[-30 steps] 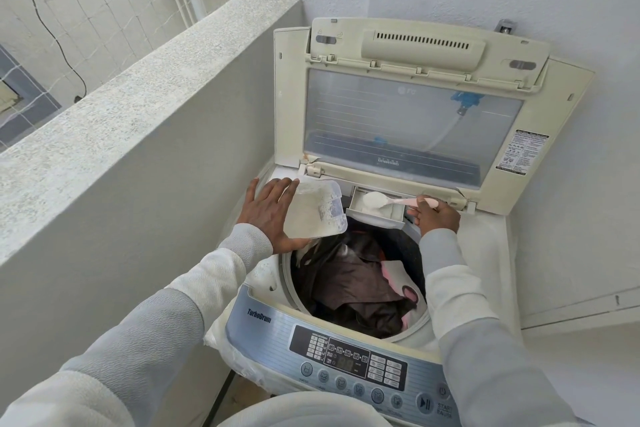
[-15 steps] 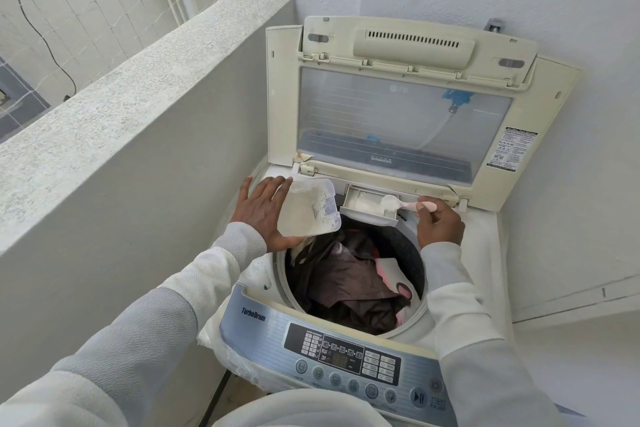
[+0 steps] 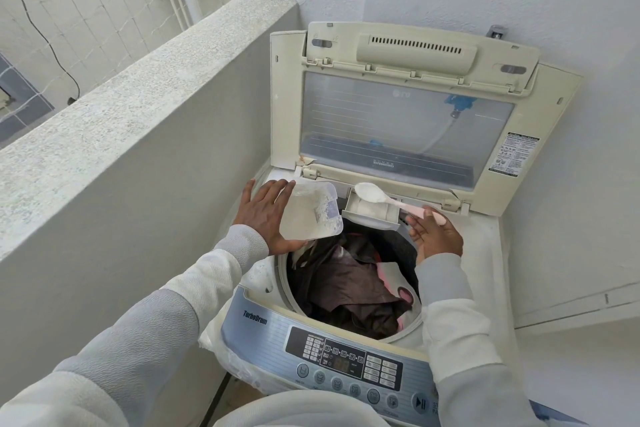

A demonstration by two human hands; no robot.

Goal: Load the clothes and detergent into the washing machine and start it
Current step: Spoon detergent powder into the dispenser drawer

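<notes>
The top-loading washing machine (image 3: 485,253) stands with its lid (image 3: 408,114) raised. Dark and pink clothes (image 3: 353,288) fill the drum. My left hand (image 3: 263,211) holds a clear plastic detergent tub (image 3: 308,211) tilted over the drum's left rim, white powder inside. My right hand (image 3: 434,236) pinches the pink handle of a spoon (image 3: 372,192), its white bowl heaped with powder above the pulled-out detergent drawer (image 3: 370,213) at the drum's back edge. Powder lies in the drawer.
The control panel (image 3: 346,357) with buttons and a start/pause key runs along the machine's front. A grey parapet wall (image 3: 138,107) stands close on the left. White walls close in behind and to the right. Plastic sheeting hangs off the machine's front left corner.
The spoon was tipped down in the drawer half a second ago; now it sits level above the drawer with a heap of powder. The left hand and tub have hardly moved.
</notes>
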